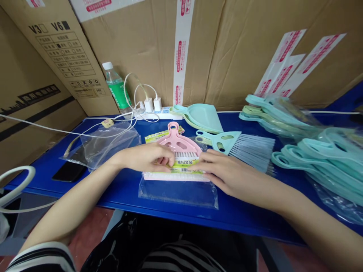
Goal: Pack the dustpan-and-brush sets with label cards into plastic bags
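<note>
Left hand (pixel 157 156) curled, right hand (pixel 219 169) flatter, both at label (pixel 185 163); can't tell if pinching. Keep it square across pink brush set (pixel 192 145).

Short black-and-white striped left sleeve (pixel 47 257), bare forearms (pixel 85 198), bare fingers (pixel 168 154), dark grey-striped cloth (pixel 178 257) at the lap

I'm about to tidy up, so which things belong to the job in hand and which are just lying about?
Apparently the job's: pink dustpan, label, clear bag; likely teal dustpan, teal brush, bagged teal sets.

Apparently lying about: bottle, phone, power strip, chargers.
</note>
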`<state>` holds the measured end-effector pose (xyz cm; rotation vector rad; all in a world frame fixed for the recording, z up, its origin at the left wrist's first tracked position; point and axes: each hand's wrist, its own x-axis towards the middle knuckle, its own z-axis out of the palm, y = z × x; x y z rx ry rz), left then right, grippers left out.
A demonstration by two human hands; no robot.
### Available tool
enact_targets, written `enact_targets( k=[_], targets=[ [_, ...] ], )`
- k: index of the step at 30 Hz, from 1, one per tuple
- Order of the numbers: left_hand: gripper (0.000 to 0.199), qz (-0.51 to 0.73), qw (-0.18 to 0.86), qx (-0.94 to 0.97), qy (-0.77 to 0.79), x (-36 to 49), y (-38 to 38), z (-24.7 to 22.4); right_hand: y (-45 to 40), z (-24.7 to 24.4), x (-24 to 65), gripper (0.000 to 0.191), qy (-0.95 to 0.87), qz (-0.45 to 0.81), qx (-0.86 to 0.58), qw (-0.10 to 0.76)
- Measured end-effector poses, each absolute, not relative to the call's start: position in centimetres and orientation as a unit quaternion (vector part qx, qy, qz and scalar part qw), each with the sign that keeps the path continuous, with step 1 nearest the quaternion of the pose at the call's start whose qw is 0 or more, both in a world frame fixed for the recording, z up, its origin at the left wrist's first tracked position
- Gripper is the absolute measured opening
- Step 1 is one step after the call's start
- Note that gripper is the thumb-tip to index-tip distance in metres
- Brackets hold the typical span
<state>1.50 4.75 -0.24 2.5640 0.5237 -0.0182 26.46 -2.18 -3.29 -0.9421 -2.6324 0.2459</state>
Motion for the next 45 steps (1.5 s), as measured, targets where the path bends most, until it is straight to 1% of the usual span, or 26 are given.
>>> enact_targets(
  k=[3, 5, 6, 9, 11, 12, 16, 21, 27, 32, 36, 42, 45],
  targets=[
    [0.007, -0.028, 0.305, 0.931, 0.199, 0.9, 4.3, -0.2, -2.2, -3.2, 26.3, 0.040, -0.927, 0.094, -0.314, 0.181],
    [0.002, -0.032, 0.300, 0.933, 0.197, 0.8, 4.0, 0.0, -2.3, -3.1, 26.1, 0.036, -0.925, 0.095, -0.318, 0.183],
    [0.003, -0.034, 0.289, 0.937, 0.194, 0.8, 3.9, 0.1, -2.3, -3.0, 26.0, 0.034, -0.924, 0.094, -0.323, 0.181],
    [0.012, -0.041, 0.251, 0.950, 0.184, 0.9, 3.4, 0.3, -2.5, -2.9, 25.7, 0.018, -0.922, 0.094, -0.334, 0.172],
    [0.014, -0.041, 0.233, 0.955, 0.181, 0.9, 3.1, 0.3, -2.7, -3.1, 25.4, 0.005, -0.921, 0.081, -0.339, 0.176],
    [0.014, -0.038, 0.226, 0.956, 0.182, 0.8, 3.0, 0.2, -2.8, -3.2, 25.2, 0.003, -0.921, 0.064, -0.339, 0.183],
    [0.013, -0.028, 0.193, 0.962, 0.194, 0.5, 2.4, -0.2, -2.9, -4.4, 24.1, 0.013, -0.922, -0.048, -0.324, 0.206],
    [0.016, 0.001, 0.127, 0.970, 0.206, 1.2, 1.4, -0.8, -2.6, -5.5, 23.0, 0.016, -0.914, -0.132, -0.320, 0.211],
    [0.016, 0.010, 0.114, 0.974, 0.196, 1.6, 1.3, -1.0, -2.5, -5.7, 22.7, 0.023, -0.918, -0.147, -0.311, 0.199],
    [0.019, 0.017, 0.107, 0.976, 0.191, 1.5, 1.3, -0.9, -2.9, -5.5, 22.4, 0.021, -0.913, -0.156, -0.324, 0.191],
    [0.021, 0.037, 0.084, 0.980, 0.176, 1.8, 1.2, -0.9, -2.9, -5.6, 22.0, 0.022, -0.905, -0.175, -0.327, 0.209],
    [0.022, 0.059, 0.044, 0.982, 0.175, 1.9, 1.2, -1.0, -2.9, -5.7, 21.9, 0.033, -0.892, -0.205, -0.328, 0.235],
    [0.023, 0.063, 0.032, 0.983, 0.171, 1.8, 1.2, -1.0, -3.1, -5.7, 21.8, 0.034, -0.891, -0.218, -0.324, 0.233]
  ],
)
